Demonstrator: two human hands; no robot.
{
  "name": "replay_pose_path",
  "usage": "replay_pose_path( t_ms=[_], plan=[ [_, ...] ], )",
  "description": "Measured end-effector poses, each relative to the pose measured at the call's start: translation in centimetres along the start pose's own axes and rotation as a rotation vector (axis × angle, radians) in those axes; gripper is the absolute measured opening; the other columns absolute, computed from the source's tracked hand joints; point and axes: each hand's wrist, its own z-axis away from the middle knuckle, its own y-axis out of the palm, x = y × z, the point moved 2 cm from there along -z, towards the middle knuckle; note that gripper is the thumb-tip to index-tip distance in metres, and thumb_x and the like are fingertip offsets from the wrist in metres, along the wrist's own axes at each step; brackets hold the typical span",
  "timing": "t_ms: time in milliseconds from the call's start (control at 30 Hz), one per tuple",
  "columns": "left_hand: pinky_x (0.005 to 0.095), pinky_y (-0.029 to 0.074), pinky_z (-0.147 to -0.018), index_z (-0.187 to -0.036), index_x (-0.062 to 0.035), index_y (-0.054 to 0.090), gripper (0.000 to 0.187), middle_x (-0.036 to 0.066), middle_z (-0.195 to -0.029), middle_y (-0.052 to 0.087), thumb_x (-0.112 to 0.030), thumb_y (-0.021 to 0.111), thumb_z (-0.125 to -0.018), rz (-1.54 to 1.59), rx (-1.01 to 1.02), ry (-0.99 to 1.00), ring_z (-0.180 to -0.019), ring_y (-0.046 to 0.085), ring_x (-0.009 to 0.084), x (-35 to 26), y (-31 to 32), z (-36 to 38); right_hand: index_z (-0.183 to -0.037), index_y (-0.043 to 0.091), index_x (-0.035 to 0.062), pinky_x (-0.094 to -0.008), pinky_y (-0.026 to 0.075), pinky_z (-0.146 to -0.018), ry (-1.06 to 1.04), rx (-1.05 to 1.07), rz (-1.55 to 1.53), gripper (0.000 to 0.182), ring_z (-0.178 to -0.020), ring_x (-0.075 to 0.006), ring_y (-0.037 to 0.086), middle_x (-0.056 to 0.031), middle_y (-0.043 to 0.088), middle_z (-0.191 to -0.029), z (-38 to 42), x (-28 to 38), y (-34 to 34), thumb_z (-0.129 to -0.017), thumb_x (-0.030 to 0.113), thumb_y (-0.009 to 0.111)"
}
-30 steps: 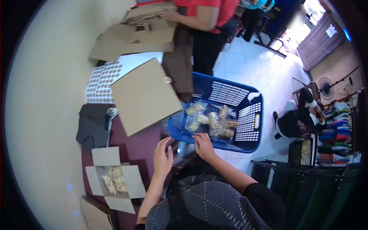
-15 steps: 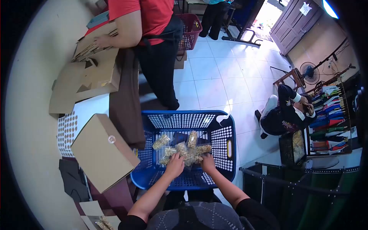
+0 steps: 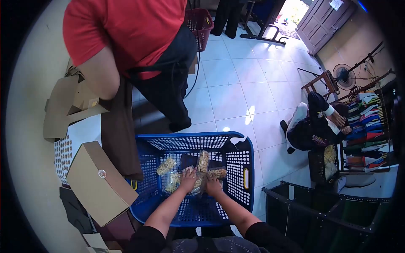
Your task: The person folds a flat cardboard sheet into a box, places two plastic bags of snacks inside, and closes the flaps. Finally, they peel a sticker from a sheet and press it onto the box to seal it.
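Note:
A blue plastic basket (image 3: 145,211) with perforated walls stands in front of me, holding several clear bags of pale, ring-like snacks. My left hand (image 3: 188,181) is on a snack bag (image 3: 197,184) in the middle of the pile, its fingers curled over the top. From the other side my right hand (image 3: 213,186) grips at the same cluster, its fingertips partly hidden among the plastic. Another snack bag (image 3: 203,161) points away from me, and one more snack bag (image 3: 166,166) lies to the left. Beside my right hand is a browner bag (image 3: 219,173).
A closed cardboard box (image 3: 99,179) and an open box (image 3: 86,105) are on the left table. A person in a red shirt (image 3: 135,33) leans over there. At right, another person (image 3: 318,126) sits near a black crate (image 3: 317,166). A dark frame (image 3: 291,211) borders the right.
My hands have come closer together over the bags, the right one moving left. The view has shifted, with the basket lower. The red-shirted person has leaned nearer along the table.

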Motion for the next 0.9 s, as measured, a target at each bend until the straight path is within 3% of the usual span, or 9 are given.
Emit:
replay_pose_path(
  t_ms=[67, 200, 300, 367, 400, 533, 633, 800, 900],
  plan=[
    [0.0568, 0.012, -0.11, -0.127, -0.0245, 0.055, 0.046, 0.007, -0.153, 0.016, -0.009, 0.047, -0.085, -0.317, -0.474, 0.028, -0.138, 0.016, 0.0373, 0.6, 3.6, -0.8, -0.117, 0.058, 0.0049, -0.0491, 0.037, -0.096, 0.012, -0.047, -0.121, 0.041, -0.128, -0.0429, 0.032, -0.0161, 0.039, -0.139, 0.2, 0.1, -1.1, -0.084, 0.028, 0.051],
    [0.0584, 0.014, -0.109, -0.132, -0.0216, 0.05, 0.049, 0.009, -0.152, 0.018, -0.017, 0.048, -0.083, -0.06, -0.202, 0.009, -0.139, 0.015, 0.0366, 0.9, 1.9, -1.0, -0.12, 0.057, 0.005, -0.049, 0.036, -0.098, -0.008, -0.047, -0.142, 0.044, -0.127, -0.0453, 0.032, -0.0175, 0.041, -0.137, 0.0, -0.3, -2.5, -0.083, 0.028, 0.054],
    [0.0587, 0.01, -0.109, -0.137, -0.0227, 0.043, 0.053, 0.005, -0.151, 0.023, -0.019, 0.046, -0.084, 0.204, 0.029, -0.149, -0.139, 0.011, 0.0371, 0.0, -2.0, 0.9, -0.12, 0.057, 0.0078, -0.0435, 0.039, -0.097, 0.095, 0.069, -0.109, 0.041, -0.126, -0.0368, 0.039, -0.0163, 0.047, -0.133, -0.9, -0.2, -2.6, -0.084, 0.028, 0.059],
    [0.06, 0.008, -0.109, -0.137, -0.0228, 0.043, 0.054, 0.006, -0.151, 0.023, -0.018, 0.047, -0.084, 0.224, 0.072, -0.141, -0.139, 0.009, 0.0378, 0.1, -2.2, 1.1, -0.121, 0.059, 0.0121, -0.0355, 0.041, -0.094, 0.258, 0.256, -1.002, 0.039, -0.119, -0.0254, 0.048, -0.0118, 0.051, -0.129, -3.1, -1.9, 2.6, -0.086, 0.03, 0.062],
    [0.0612, 0.007, -0.108, -0.137, -0.0229, 0.043, 0.054, 0.007, -0.151, 0.022, -0.018, 0.047, -0.083, 0.242, 0.117, -0.126, -0.139, 0.007, 0.0385, 0.0, -2.2, 1.2, -0.121, 0.059, 0.0121, -0.0355, 0.041, -0.094, 0.253, 0.262, -0.998, 0.039, -0.119, -0.0254, 0.048, -0.0118, 0.051, -0.129, -3.1, -1.6, 3.0, -0.086, 0.03, 0.062],
    [0.0546, 0.018, -0.109, -0.138, -0.021, 0.041, 0.055, 0.009, -0.148, 0.031, -0.023, 0.05, -0.084, 0.257, 0.06, -0.181, -0.137, 0.022, 0.0353, -0.9, -2.8, 2.3, -0.12, 0.06, 0.0089, -0.0298, 0.045, -0.083, 0.438, 0.106, -1.391, 0.04, -0.1, -0.017, 0.056, -0.0072, 0.06, -0.116, -3.3, -1.1, 1.0, -0.087, 0.032, 0.063],
    [0.0363, 0.043, -0.095, -0.141, -0.0172, 0.035, 0.067, 0.011, -0.134, 0.049, -0.03, 0.063, -0.082, 1.182, -0.17, -0.169, -0.116, 0.052, 0.0274, -0.3, 2.2, 0.1, -0.11, 0.065, 0.0024, -0.0264, 0.045, -0.077, 0.46, -0.077, -1.345, 0.031, -0.09, -0.013, 0.058, -0.0058, 0.065, -0.098, -2.7, -0.4, -1.7, -0.089, 0.025, 0.062],
    [0.0383, 0.041, -0.097, -0.134, -0.0161, 0.044, 0.061, 0.011, -0.133, 0.049, -0.018, 0.069, -0.078, 0.972, -0.355, -0.176, -0.119, 0.05, 0.0291, -1.6, -2.6, 3.8, -0.106, 0.065, -0.0014, -0.0237, 0.047, -0.073, 0.353, -0.082, -1.49, 0.024, -0.079, -0.0119, 0.059, -0.0096, 0.066, -0.096, -1.5, 1.7, -4.8, -0.092, 0.015, 0.055],
    [0.0443, 0.031, -0.106, -0.125, -0.0187, 0.053, 0.051, 0.007, -0.13, 0.052, -0.01, 0.069, -0.076, 0.762, -0.53, -0.148, -0.121, 0.048, 0.03, -2.2, -8.7, 8.4, -0.099, 0.065, -0.0026, -0.0252, 0.048, -0.073, 0.328, 0.157, -1.724, 0.022, -0.076, -0.0132, 0.06, -0.0108, 0.066, -0.093, 0.7, 4.4, -10.4, -0.093, 0.012, 0.05]
  ],
)
